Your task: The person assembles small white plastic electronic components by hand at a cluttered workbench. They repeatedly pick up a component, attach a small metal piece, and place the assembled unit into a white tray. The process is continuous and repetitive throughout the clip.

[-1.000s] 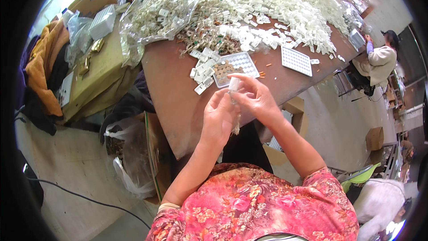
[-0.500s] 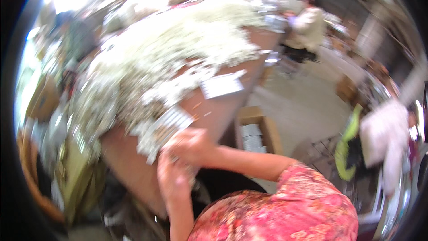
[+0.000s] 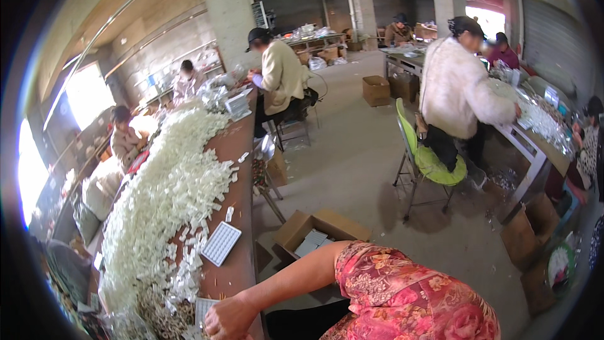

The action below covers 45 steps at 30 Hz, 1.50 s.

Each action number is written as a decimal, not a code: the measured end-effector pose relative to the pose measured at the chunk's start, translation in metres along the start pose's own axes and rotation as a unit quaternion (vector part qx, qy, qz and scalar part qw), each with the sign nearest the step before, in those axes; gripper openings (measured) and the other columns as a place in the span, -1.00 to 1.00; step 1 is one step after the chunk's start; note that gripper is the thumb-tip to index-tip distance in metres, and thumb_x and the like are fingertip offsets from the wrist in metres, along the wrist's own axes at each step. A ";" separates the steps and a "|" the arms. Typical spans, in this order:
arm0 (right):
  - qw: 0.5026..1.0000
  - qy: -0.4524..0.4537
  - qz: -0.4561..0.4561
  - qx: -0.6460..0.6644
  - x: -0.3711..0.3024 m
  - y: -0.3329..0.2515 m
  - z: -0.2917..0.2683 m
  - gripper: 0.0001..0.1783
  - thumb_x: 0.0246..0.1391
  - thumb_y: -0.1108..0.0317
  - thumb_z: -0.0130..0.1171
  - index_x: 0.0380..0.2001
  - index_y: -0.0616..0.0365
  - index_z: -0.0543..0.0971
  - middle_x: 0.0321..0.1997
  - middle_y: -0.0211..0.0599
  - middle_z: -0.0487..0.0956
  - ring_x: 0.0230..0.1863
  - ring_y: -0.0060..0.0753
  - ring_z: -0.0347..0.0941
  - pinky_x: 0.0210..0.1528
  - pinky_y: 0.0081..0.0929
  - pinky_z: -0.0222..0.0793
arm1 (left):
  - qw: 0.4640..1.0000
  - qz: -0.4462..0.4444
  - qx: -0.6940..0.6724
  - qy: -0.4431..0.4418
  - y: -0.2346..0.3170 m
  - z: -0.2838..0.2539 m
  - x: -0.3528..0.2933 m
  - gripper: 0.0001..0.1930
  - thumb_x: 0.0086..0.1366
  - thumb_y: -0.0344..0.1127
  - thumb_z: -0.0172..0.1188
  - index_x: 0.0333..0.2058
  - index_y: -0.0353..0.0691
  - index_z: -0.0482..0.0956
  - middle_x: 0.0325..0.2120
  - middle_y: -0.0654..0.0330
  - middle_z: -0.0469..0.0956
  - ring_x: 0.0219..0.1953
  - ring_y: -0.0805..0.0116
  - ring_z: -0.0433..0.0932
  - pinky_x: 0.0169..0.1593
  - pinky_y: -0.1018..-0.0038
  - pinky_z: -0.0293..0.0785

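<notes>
My right hand [image 3: 229, 320] is at the lower edge of the view, above the near end of a brown table [image 3: 220, 280]. Its fingers are curled closed, and whatever is between them is hidden. Beside the fingers lies a pale gridded tray [image 3: 202, 308], partly covered by the hand. A second white gridded tray [image 3: 221, 243] lies tilted on the table farther up. Left of both trays spreads a long heap of small translucent white plastic pieces [image 3: 170, 170], with small brownish pieces [image 3: 167, 320] at its near end. My left hand is out of the picture.
An open cardboard box [image 3: 290, 233] with pale stacked items stands right of the table. Farther right is a green folding chair [image 3: 434, 160], beside a standing person in a fluffy white top [image 3: 456, 85]. Another person in a cream jacket [image 3: 280, 72] sits at the table's far end.
The view has swung up and to the right, showing more of the room. Both hands were together near the tray; now only my right hand shows, at the lower edge.
</notes>
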State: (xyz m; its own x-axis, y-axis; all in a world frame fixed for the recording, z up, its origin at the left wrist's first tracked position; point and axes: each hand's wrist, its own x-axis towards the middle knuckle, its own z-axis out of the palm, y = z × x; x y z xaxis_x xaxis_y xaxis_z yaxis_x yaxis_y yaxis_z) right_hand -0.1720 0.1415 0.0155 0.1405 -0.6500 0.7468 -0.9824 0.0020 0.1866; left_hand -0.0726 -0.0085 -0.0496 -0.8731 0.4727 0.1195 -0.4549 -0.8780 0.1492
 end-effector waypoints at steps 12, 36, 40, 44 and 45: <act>0.992 0.122 -0.031 -0.021 0.010 -0.001 0.006 -0.68 -0.40 0.08 0.25 -0.85 -0.06 0.35 -0.73 -0.47 0.37 -0.65 -0.28 0.38 -0.59 -0.32 0.26 | 0.990 -0.025 -0.132 0.044 -0.012 0.041 -0.002 -0.72 0.34 -0.39 0.04 0.00 -0.32 0.44 -0.05 0.09 0.47 0.05 0.20 0.39 0.16 0.22 0.26; 0.917 -0.182 0.351 -0.049 -0.061 0.097 -0.008 -0.85 0.06 0.43 0.17 -0.29 0.16 0.64 -0.33 -0.23 0.61 -0.36 -0.21 0.59 -0.32 -0.41 0.50 | 0.911 0.355 0.125 0.170 -0.034 0.013 -0.002 -0.75 0.35 -0.34 0.12 -0.03 -0.22 0.42 -0.21 0.02 0.53 -0.11 0.24 0.52 0.07 0.25 0.44; 0.932 -0.239 0.253 -0.100 -0.052 0.101 0.013 -0.86 0.05 0.36 0.16 -0.34 0.14 0.63 -0.37 -0.23 0.60 -0.37 -0.18 0.57 -0.31 -0.35 0.51 | 0.904 0.367 0.129 0.175 -0.034 0.013 -0.001 -0.82 0.35 -0.43 0.10 -0.09 -0.27 0.44 -0.20 0.03 0.55 -0.15 0.26 0.56 -0.01 0.35 0.49; 0.928 -0.279 0.194 -0.152 -0.052 0.103 0.022 -0.89 -0.03 0.42 0.14 -0.41 0.17 0.60 -0.45 -0.21 0.55 -0.38 -0.18 0.56 -0.32 -0.33 0.50 | 0.897 0.368 0.164 0.180 -0.034 0.012 -0.001 -0.79 0.35 -0.39 0.11 -0.06 -0.22 0.44 -0.17 -0.01 0.53 -0.12 0.20 0.53 0.04 0.26 0.47; 0.928 -0.277 0.199 -0.149 -0.053 0.103 0.022 -0.89 -0.02 0.43 0.14 -0.40 0.16 0.60 -0.44 -0.22 0.55 -0.37 -0.18 0.56 -0.32 -0.32 0.50 | 0.900 0.367 0.151 0.182 -0.034 0.012 0.000 -0.79 0.35 -0.38 0.12 -0.06 -0.22 0.44 -0.17 -0.01 0.53 -0.12 0.20 0.53 0.04 0.26 0.47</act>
State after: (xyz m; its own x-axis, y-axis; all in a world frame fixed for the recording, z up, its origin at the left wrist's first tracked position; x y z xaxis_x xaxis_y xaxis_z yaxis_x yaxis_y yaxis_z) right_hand -0.2836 0.1594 -0.0193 -0.3924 -0.8437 0.3664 -0.8538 0.4822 0.1960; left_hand -0.0547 0.0221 -0.0430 -0.9434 -0.3304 -0.0270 0.2879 -0.8568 0.4278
